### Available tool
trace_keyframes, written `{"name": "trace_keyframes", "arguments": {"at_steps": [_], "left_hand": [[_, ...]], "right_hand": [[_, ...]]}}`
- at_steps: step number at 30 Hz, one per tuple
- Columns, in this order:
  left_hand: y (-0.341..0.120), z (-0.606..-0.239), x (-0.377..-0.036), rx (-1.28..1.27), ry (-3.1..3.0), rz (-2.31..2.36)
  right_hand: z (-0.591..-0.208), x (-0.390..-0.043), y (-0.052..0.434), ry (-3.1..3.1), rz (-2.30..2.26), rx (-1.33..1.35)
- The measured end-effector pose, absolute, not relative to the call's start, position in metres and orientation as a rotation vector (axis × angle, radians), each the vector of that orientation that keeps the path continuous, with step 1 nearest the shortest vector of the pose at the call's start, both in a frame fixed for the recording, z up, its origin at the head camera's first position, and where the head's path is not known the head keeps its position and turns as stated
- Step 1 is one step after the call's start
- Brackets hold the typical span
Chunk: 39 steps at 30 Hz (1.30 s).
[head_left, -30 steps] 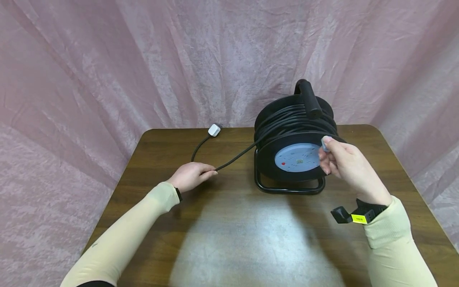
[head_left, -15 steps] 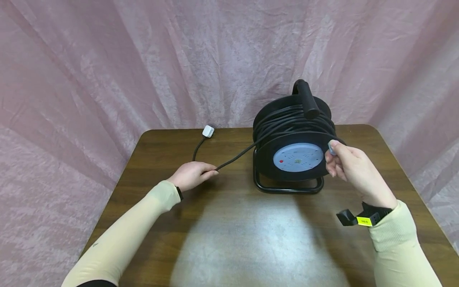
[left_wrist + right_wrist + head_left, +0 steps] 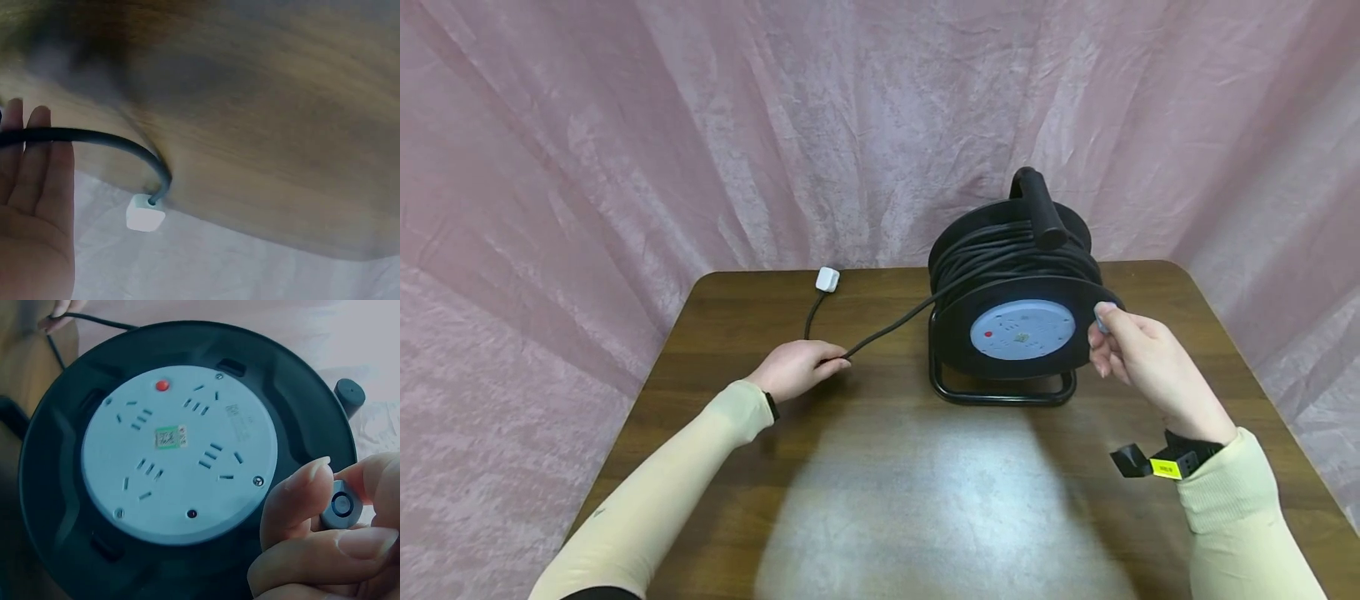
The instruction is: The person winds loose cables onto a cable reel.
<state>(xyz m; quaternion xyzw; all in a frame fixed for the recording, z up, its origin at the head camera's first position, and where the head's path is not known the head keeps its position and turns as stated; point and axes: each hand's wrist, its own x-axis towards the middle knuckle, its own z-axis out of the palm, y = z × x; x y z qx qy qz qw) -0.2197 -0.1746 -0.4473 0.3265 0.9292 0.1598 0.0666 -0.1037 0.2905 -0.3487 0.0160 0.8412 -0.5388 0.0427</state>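
As the right hand [image 3: 1138, 354] pinched the reel's crank knob [image 3: 340, 505] and turned it, the left hand's [image 3: 793, 367] fingers loosely guided the cable [image 3: 887, 329], drawing the white plug [image 3: 827, 279] along the table's far edge.

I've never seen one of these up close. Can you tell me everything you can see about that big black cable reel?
The cable reel is a black, plastic-looking drum standing upright in a black tube frame on the wooden table, with a carrying handle on top. Black cable is wound round it, and one strand runs off to the left hand. Its pale blue face shows socket slots, a red button and a small green label. The right hand pinches a small grey knob at its rim.
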Motion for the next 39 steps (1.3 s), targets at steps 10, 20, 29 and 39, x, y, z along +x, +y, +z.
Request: {"name": "trace_keyframes", "arguments": {"at_steps": [10, 20, 29, 39], "left_hand": [[-0.17, -0.444, -0.221, 0.958, 2.811, 0.477], [-0.174, -0.447, -0.222, 0.895, 2.813, 0.466], [-0.17, -0.447, -0.224, 0.915, 2.811, 0.46], [-0.164, -0.447, -0.223, 0.935, 2.813, 0.484]], "right_hand": [[-0.358, -0.1, 0.297, 2.615, -1.568, 0.072], [-0.372, -0.096, 0.304, 2.58, -1.526, 0.149], [-0.382, -0.095, 0.31, 2.587, -1.408, 0.172], [-0.39, -0.094, 0.312, 2.581, -1.369, 0.185]]}}
